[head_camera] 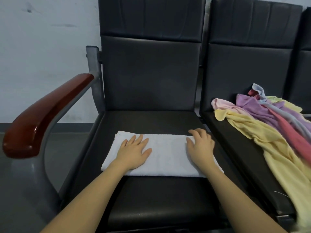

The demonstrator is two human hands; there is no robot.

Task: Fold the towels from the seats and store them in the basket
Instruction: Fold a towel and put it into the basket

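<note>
Nearest to us in the head view are our two bare forearms, reaching forward over the front edge of the dark seat [151,195]. Our left hand [134,153] lies flat on the white towel [165,157], fingers straight and spread, pressing the cloth down and gripping nothing. Our right hand [201,144] rests on the towel's right end with the fingers slightly bent; they seem to press the edge more than pinch it, and we see nothing clamped between them.

The white towel is on the cushion of the left seat, already folded into a long, neat rectangle lying crosswise. We judge it partly folded, with at least one more fold across its length likely before it is compact enough to store.

On the neighbouring seat [223,128] to the right, well apart from our hands, a heap of loose towels [262,120] in yellow, pink, purple and pale blue lies unfolded, spilling over the front edge. Those are all left to do. The basket is not in view, so we cannot tell whether anything has been stored. A red-brown armrest [43,115] stands at the left.
</note>
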